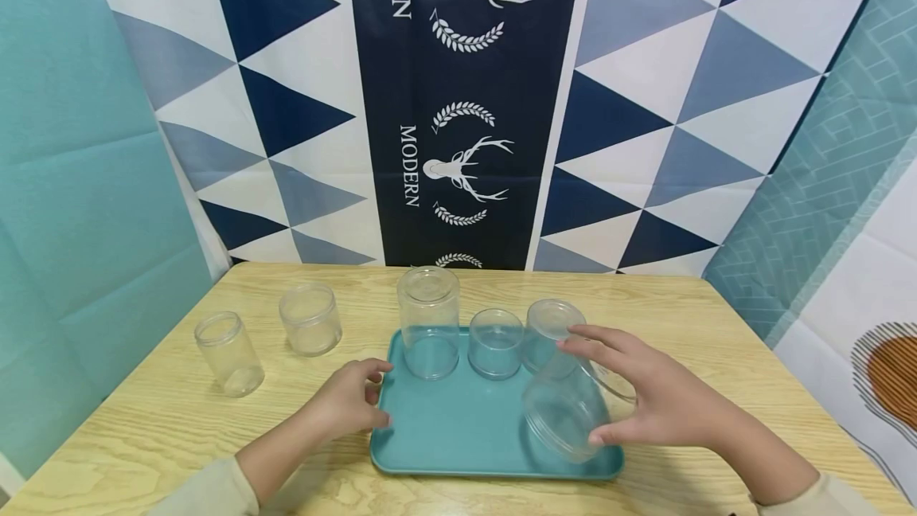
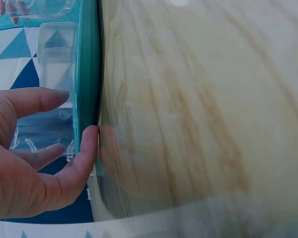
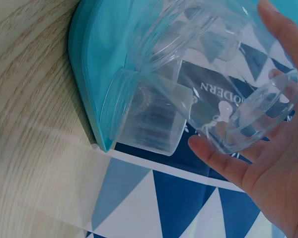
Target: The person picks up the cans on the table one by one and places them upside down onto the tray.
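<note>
My right hand (image 1: pixel 662 396) grips a large clear plastic jar (image 1: pixel 566 416), which is tilted over the front right of a teal tray (image 1: pixel 444 448). In the right wrist view, thumb and fingers spread around one end of that jar (image 3: pixel 208 89). My left hand (image 1: pixel 351 396) touches the tray's left edge with bent, spread fingers and holds no jar. Along the tray's back stand a tall clear jar (image 1: pixel 430 301), a short clear jar (image 1: pixel 496 349) and a medium clear jar (image 1: pixel 553 321), the last partly hidden behind the held one.
Two more clear jars, a narrow one (image 1: pixel 231 357) and a squat one (image 1: pixel 310 321), stand on the wooden table (image 1: pixel 322 476) left of the tray. A patterned cloth (image 1: pixel 308 142) hangs behind the table's back edge.
</note>
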The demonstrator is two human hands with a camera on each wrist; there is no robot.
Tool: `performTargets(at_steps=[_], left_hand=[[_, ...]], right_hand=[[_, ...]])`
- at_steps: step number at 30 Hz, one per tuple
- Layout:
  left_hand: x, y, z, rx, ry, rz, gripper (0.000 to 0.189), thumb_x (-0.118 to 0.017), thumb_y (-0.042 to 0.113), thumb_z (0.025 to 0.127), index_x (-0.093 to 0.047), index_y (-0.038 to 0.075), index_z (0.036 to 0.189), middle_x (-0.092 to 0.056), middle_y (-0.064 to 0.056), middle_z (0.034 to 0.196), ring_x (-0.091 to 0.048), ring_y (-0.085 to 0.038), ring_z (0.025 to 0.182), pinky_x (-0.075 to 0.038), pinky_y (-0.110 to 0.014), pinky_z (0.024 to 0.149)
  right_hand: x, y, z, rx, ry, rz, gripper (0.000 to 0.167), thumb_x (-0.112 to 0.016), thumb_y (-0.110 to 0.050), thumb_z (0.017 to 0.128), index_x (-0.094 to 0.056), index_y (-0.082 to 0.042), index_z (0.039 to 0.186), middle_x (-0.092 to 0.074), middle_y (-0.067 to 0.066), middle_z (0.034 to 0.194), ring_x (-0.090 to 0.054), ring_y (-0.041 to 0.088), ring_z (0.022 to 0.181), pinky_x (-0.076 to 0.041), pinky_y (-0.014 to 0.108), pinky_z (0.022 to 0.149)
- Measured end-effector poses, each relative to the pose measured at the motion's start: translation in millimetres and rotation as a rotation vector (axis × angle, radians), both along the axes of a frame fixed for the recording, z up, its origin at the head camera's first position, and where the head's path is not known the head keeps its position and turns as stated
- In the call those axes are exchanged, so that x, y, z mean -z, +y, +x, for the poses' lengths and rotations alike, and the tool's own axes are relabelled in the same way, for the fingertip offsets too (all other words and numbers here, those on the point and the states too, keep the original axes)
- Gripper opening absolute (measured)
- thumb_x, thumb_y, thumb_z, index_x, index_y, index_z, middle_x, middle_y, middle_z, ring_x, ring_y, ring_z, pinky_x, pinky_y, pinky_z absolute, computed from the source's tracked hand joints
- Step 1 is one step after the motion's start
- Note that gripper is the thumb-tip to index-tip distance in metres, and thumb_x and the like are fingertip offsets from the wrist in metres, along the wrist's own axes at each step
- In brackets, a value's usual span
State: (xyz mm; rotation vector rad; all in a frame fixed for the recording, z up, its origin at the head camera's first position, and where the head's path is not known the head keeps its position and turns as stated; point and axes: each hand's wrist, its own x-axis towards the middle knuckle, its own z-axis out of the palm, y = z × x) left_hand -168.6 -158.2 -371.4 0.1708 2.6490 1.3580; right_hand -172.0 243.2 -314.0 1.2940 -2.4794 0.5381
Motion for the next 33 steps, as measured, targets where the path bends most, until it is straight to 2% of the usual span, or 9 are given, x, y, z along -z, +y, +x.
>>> performTargets(at_steps=[3, 9, 14, 18, 24, 33], left_hand=[[1.0, -0.1, -0.4, 0.014, -0.019, 0.017, 0.075, -0.078, -0.011, 0.065, -0.051, -0.005, 0.135, -0.051, -0.018, 0.115, -0.051, -0.025, 0.083, -0.054, -0.032, 0.057], [2.1, -1.3, -1.6, 0.086, 0.002, -0.037, 0.080, -0.068, -0.016, 0.061, -0.043, -0.014, 0.137, -0.054, -0.015, 0.096, -0.051, -0.023, 0.072, -0.052, -0.032, 0.052], [3.5, -2.3, -2.6, 0.172, 0.012, -0.026, 0.077, -0.065, -0.017, 0.063, -0.040, -0.020, 0.136, -0.056, -0.014, 0.091, -0.053, -0.022, 0.072, -0.054, -0.032, 0.051], [2.8, -2.7, -2.7, 0.204, 0.005, 0.003, 0.075, -0.064, -0.019, 0.064, -0.040, -0.019, 0.135, -0.054, -0.014, 0.084, -0.053, -0.022, 0.069, -0.055, -0.032, 0.049], [1.8, -2.7, -2.1, 0.224, 0.028, -0.005, 0.070, -0.064, -0.019, 0.064, -0.045, -0.019, 0.132, -0.051, -0.014, 0.075, -0.051, -0.020, 0.060, -0.053, -0.031, 0.046], [4.7, -2.4, -3.6, 0.209, 0.013, -0.031, 0.077, -0.064, -0.019, 0.064, -0.038, -0.021, 0.136, -0.048, -0.016, 0.085, -0.053, -0.021, 0.061, -0.054, -0.031, 0.046]], right_hand=[[0.4, -2.2, -2.0, 0.000, 0.040, 0.050, 0.096, -0.088, -0.051, 0.063, -0.046, -0.025, 0.145, -0.045, 0.008, 0.144, -0.046, 0.024, 0.128, -0.054, 0.048, 0.083], [1.1, -7.1, -4.6, -0.017, 0.099, 0.132, 0.097, -0.090, -0.052, 0.058, -0.049, -0.028, 0.142, -0.047, 0.009, 0.143, -0.048, 0.029, 0.126, -0.055, 0.050, 0.081], [4.2, -10.9, -6.7, -0.013, 0.094, 0.208, 0.100, -0.093, -0.047, 0.055, -0.047, -0.031, 0.143, -0.046, 0.010, 0.144, -0.048, 0.032, 0.127, -0.054, 0.052, 0.082], [6.3, -13.7, -7.8, -0.010, 0.100, 0.235, 0.102, -0.094, -0.045, 0.052, -0.048, -0.031, 0.142, -0.045, 0.010, 0.145, -0.047, 0.034, 0.127, -0.054, 0.052, 0.082], [7.9, -18.9, -8.1, -0.035, 0.109, 0.256, 0.103, -0.094, -0.043, 0.051, -0.050, -0.029, 0.142, -0.044, 0.010, 0.146, -0.045, 0.036, 0.128, -0.051, 0.057, 0.085], [9.8, -22.3, -5.9, -0.040, 0.076, 0.264, 0.104, -0.094, -0.043, 0.052, -0.047, -0.031, 0.144, -0.041, 0.009, 0.149, -0.041, 0.039, 0.131, -0.047, 0.061, 0.087]])
